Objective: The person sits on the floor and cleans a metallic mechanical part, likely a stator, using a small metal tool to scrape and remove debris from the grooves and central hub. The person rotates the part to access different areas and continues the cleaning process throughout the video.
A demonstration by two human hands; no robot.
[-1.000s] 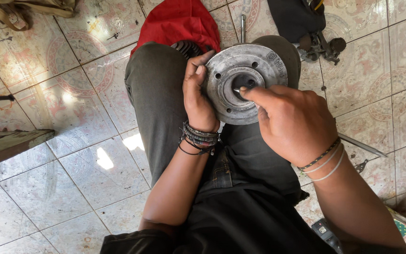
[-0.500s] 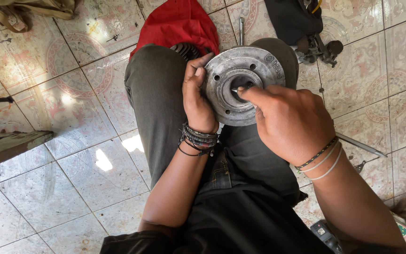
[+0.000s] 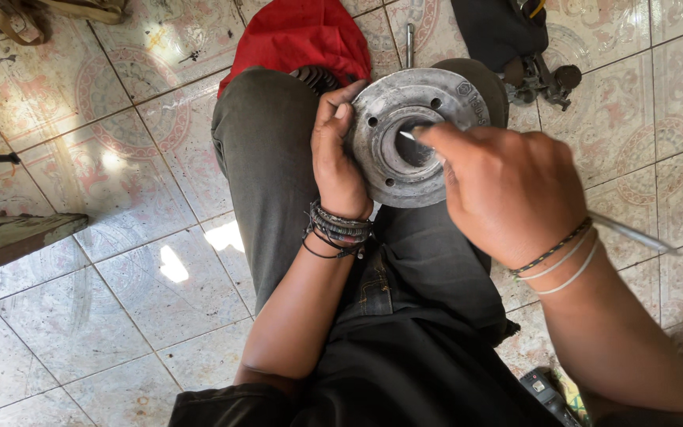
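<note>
A round grey metal hub plate (image 3: 389,170) with bolt holes and a dark centre bore rests on my knees. My left hand (image 3: 339,162) grips its left rim and steadies it. My right hand (image 3: 507,186) pinches a thin metal rod; the rod's tip (image 3: 407,135) sits at the edge of the centre bore. The long end of the rod (image 3: 634,233) sticks out behind my wrist. I sit on a tiled floor in dark trousers.
A red cloth (image 3: 302,35) lies beyond my knees with a toothed dark gear (image 3: 315,77) at its edge. A metal tool part (image 3: 543,79) and a dark bag (image 3: 496,28) lie at the top right. A wooden board (image 3: 9,237) is at the left.
My right hand has lifted slightly and shifted right, drawing the rod's tip from inside the bore to its upper edge. The plate is tipped a little more toward me.
</note>
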